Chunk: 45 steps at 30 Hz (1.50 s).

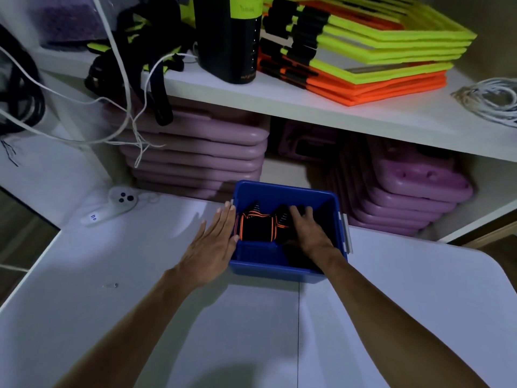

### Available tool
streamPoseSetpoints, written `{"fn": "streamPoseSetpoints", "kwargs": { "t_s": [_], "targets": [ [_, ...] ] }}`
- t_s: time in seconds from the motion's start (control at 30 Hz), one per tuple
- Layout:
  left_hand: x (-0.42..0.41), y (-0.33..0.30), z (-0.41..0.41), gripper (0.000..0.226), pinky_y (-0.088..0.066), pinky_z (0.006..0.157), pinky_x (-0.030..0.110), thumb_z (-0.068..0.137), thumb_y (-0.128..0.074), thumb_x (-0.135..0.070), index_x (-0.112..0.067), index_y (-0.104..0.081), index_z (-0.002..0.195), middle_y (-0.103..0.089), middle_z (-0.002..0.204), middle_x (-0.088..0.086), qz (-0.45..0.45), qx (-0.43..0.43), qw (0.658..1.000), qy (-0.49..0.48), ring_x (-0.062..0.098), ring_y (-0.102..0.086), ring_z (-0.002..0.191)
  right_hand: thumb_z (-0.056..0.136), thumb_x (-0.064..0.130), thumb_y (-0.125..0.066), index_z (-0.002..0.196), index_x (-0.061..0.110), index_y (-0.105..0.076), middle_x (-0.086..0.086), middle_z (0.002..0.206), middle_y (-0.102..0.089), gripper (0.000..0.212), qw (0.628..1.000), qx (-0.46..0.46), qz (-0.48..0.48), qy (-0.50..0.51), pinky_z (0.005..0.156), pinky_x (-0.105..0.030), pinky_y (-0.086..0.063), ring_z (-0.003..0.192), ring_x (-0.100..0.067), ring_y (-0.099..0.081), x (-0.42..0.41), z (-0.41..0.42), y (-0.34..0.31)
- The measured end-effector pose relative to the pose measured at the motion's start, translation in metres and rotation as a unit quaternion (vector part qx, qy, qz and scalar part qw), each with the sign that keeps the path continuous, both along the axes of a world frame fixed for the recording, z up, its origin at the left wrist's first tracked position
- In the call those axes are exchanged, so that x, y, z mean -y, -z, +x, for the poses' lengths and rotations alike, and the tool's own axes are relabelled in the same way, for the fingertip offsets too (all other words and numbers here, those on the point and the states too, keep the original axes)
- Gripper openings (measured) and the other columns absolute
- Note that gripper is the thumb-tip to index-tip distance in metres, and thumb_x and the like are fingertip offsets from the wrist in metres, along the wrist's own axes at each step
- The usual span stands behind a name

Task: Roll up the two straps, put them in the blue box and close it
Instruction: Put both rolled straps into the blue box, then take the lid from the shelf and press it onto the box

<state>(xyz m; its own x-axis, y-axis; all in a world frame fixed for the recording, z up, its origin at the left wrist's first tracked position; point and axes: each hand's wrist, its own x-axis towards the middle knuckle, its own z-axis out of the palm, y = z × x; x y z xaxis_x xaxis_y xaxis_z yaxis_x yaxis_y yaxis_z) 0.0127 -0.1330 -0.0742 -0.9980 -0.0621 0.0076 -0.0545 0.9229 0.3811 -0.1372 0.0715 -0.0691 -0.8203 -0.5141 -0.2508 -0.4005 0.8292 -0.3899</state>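
The blue box (282, 193) stands open on the white table, with no lid in sight. Two rolled black straps with orange stripes lie inside it: one (256, 226) at the left, the other (282, 217) beside it under my fingers. My left hand (215, 242) rests flat against the outside of the box's left wall, fingers straight. My right hand (310, 229) reaches down into the box, fingers spread and pressing on the right strap roll.
A white controller (117, 204) lies on the table (405, 289) left of the box. Behind stand shelves with purple foam pads (195, 152), a black bottle (229, 37), yellow and orange frames (363, 60), white cables (492, 99) and dangling cords (131, 107).
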Motion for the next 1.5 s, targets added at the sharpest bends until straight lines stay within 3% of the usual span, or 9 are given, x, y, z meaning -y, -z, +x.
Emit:
{"fn": "streamPoseSetpoints", "kwargs": {
  "t_s": [0.17,0.37,0.6,0.73,1.03,1.17,1.27,1.4,1.5],
  "targets": [
    [0.0,-0.003,0.001,0.08,0.005,0.115,0.036,0.082,0.019,-0.061,-0.015,0.015,0.148,0.019,0.154,-0.003,-0.015,0.005,1.0,-0.002,0.016,0.012,0.144,0.073,0.027,-0.083,0.146,0.041,-0.013,-0.012,0.144,-0.022,0.103,0.997,0.001,-0.061,0.038,0.101,-0.054,-0.045,0.122,-0.039,-0.047,-0.005,0.008,-0.017],
    [-0.003,-0.03,0.0,0.094,-0.004,0.117,0.045,0.074,0.022,-0.072,-0.015,0.012,0.148,0.023,0.153,0.003,-0.045,0.013,0.999,-0.018,0.02,0.016,0.143,0.084,0.049,-0.066,0.145,0.029,-0.029,-0.01,0.142,-0.031,0.075,0.992,-0.033,-0.114,0.053,0.104,-0.045,-0.043,0.126,-0.033,-0.046,-0.032,0.018,-0.061],
    [-0.033,-0.172,-0.057,0.098,-0.007,0.118,0.048,0.077,0.013,-0.074,-0.014,-0.009,0.15,0.004,0.158,0.01,-0.018,-0.128,0.991,0.016,0.019,0.013,0.142,0.09,0.059,-0.05,0.144,0.028,-0.034,-0.008,0.146,-0.036,0.064,0.97,-0.202,-0.119,0.066,0.098,-0.049,-0.044,0.129,-0.034,-0.041,-0.046,0.003,-0.186],
    [-0.058,-0.292,-0.095,0.079,0.001,0.117,0.039,0.088,-0.005,-0.064,-0.016,-0.008,0.15,0.006,0.159,0.005,-0.041,-0.246,0.968,0.039,0.013,0.015,0.142,0.089,0.064,-0.048,0.142,0.029,-0.038,-0.007,0.143,-0.042,0.064,0.931,-0.311,-0.174,0.075,0.096,-0.047,-0.044,0.127,-0.031,-0.045,-0.052,-0.006,-0.297],
    [-0.103,-0.53,-0.127,0.064,-0.007,0.119,0.038,0.097,-0.019,-0.052,-0.017,-0.017,0.15,-0.004,0.16,0.002,-0.095,-0.47,0.874,0.077,0.012,0.004,0.146,0.089,0.061,-0.049,0.133,0.024,-0.048,-0.008,0.126,-0.054,0.057,0.799,-0.553,-0.217,0.093,0.095,-0.044,-0.047,0.115,-0.03,-0.052,-0.095,-0.009,-0.524],
    [-0.119,-0.6,-0.146,0.068,-0.015,0.118,0.042,0.094,-0.019,-0.055,-0.014,-0.025,0.148,-0.016,0.158,0.008,-0.121,-0.526,0.838,0.079,0.017,-0.007,0.146,0.091,0.057,-0.048,0.131,0.022,-0.051,-0.009,0.123,-0.056,0.053,0.754,-0.615,-0.194,0.126,0.091,-0.043,-0.046,0.112,-0.03,-0.052,-0.112,-0.013,-0.598],
    [-0.126,-0.637,-0.167,0.06,-0.016,0.117,0.042,0.098,-0.025,-0.049,-0.014,-0.025,0.147,-0.017,0.158,0.008,-0.124,-0.526,0.839,0.067,0.019,-0.009,0.146,0.093,0.053,-0.047,0.121,0.021,-0.058,-0.007,0.113,-0.054,0.044,0.712,-0.664,-0.165,0.157,0.085,-0.041,-0.042,0.104,-0.029,-0.048,-0.12,-0.023,-0.635],
    [-0.135,-0.674,-0.19,0.058,-0.015,0.116,0.041,0.099,-0.027,-0.045,-0.013,-0.025,0.147,-0.016,0.158,0.01,-0.138,-0.51,0.848,0.046,0.02,-0.009,0.146,0.096,0.057,-0.033,0.117,0.023,-0.061,-0.006,0.116,-0.052,0.049,0.764,-0.613,-0.088,0.18,0.09,-0.042,-0.037,0.112,-0.028,-0.045,-0.131,-0.047,-0.668],
    [-0.147,-0.691,-0.2,0.057,-0.014,0.115,0.042,0.099,-0.025,-0.045,-0.012,-0.027,0.146,-0.016,0.158,0.012,-0.141,-0.492,0.858,0.047,0.022,-0.009,0.146,0.098,0.056,-0.027,0.104,0.027,-0.068,-0.005,0.091,-0.062,0.05,0.821,-0.544,-0.073,0.158,0.081,-0.04,-0.04,0.095,-0.029,-0.057,-0.147,-0.057,-0.676]
  ]
}}
